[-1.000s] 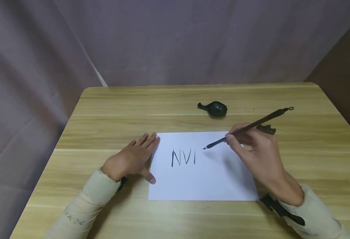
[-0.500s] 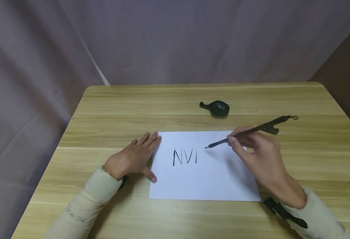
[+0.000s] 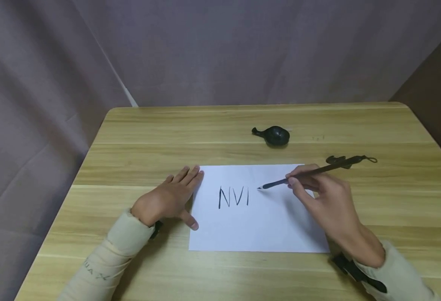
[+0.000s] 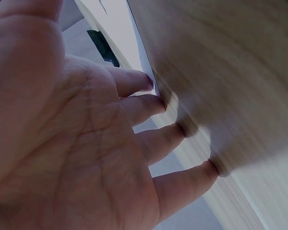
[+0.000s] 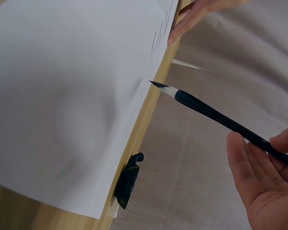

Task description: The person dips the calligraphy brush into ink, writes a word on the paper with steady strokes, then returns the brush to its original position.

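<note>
A white sheet of paper (image 3: 258, 234) lies on the wooden table, bearing the dark strokes "NVI" (image 3: 233, 197). My left hand (image 3: 165, 198) rests with fingers spread over the sheet's left edge; its fingertips press down in the left wrist view. Between thumb and fingers, my right hand (image 3: 327, 200) pinches a dark writing brush (image 5: 213, 112) partway along its handle. The brush slants, its black-tipped pale bristles pointing left, just right of the "I". Whether the tip touches the paper I cannot tell.
Beyond the paper sits a dark gourd-shaped vessel (image 3: 276, 136). A small dark object (image 3: 335, 159) lies right of it, partly behind the brush handle. The table (image 3: 175, 129) ends at a grey curtain (image 3: 220, 54).
The brush's rear end has dropped lower and slightly right, uncovering more of the small dark object. The bristles stay near the "I", with no added stroke. My left hand keeps its place on the paper.
</note>
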Action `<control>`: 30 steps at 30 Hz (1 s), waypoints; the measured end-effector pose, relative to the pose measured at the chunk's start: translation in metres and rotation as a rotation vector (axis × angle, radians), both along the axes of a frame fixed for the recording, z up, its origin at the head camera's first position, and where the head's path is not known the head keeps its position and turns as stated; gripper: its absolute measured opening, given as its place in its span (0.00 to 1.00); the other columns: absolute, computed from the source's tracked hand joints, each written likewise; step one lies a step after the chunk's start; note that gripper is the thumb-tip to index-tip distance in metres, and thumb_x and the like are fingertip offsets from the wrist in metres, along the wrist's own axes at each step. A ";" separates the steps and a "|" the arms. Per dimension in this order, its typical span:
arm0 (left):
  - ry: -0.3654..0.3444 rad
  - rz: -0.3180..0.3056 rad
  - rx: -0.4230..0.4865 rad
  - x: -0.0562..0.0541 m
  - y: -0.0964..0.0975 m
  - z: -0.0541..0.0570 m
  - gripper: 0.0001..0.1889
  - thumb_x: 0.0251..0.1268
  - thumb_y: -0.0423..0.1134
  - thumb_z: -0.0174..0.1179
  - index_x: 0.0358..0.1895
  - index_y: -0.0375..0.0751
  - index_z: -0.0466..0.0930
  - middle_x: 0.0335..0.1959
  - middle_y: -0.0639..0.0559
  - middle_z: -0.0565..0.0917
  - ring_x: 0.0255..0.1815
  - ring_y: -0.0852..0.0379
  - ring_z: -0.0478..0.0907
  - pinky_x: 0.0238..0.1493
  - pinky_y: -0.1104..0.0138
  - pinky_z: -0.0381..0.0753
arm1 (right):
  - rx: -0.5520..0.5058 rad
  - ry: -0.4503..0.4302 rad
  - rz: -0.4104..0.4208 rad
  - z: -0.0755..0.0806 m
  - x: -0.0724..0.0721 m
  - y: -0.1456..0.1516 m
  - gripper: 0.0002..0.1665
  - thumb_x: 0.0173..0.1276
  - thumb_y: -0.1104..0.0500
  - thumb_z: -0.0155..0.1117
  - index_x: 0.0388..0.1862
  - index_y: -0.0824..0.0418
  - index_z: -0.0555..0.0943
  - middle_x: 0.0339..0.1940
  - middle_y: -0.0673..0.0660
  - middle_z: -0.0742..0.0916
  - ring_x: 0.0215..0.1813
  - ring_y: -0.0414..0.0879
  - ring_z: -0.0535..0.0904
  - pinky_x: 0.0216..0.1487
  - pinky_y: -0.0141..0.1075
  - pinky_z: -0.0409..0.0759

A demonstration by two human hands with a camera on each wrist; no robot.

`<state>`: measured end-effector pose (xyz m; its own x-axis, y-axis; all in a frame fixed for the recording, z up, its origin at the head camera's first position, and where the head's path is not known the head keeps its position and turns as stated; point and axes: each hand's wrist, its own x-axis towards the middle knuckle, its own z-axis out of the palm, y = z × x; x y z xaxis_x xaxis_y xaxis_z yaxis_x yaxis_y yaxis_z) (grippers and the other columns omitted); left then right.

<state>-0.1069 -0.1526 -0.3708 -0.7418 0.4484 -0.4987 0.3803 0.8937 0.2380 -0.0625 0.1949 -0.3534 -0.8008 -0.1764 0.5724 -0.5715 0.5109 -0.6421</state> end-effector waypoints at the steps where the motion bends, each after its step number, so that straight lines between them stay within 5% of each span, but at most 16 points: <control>1: -0.001 0.000 0.001 0.000 0.000 0.000 0.76 0.44 0.63 0.83 0.88 0.40 0.36 0.89 0.44 0.34 0.88 0.40 0.32 0.82 0.36 0.47 | -0.008 0.005 0.004 -0.001 0.000 0.000 0.14 0.62 0.80 0.72 0.45 0.68 0.87 0.41 0.58 0.92 0.43 0.24 0.86 0.48 0.20 0.82; 21: 0.004 0.013 0.012 0.003 0.001 0.002 0.76 0.44 0.62 0.83 0.87 0.38 0.38 0.89 0.42 0.36 0.88 0.38 0.33 0.82 0.36 0.47 | -0.028 -0.041 -0.010 -0.001 0.002 0.000 0.14 0.65 0.79 0.70 0.47 0.68 0.86 0.43 0.59 0.92 0.47 0.27 0.86 0.50 0.22 0.83; 30: 0.012 0.009 0.001 0.002 0.004 0.000 0.76 0.43 0.63 0.83 0.87 0.38 0.38 0.89 0.42 0.37 0.88 0.38 0.33 0.82 0.36 0.48 | 0.000 0.013 -0.009 0.005 -0.002 0.004 0.15 0.63 0.80 0.71 0.47 0.70 0.86 0.43 0.60 0.92 0.48 0.23 0.85 0.49 0.20 0.82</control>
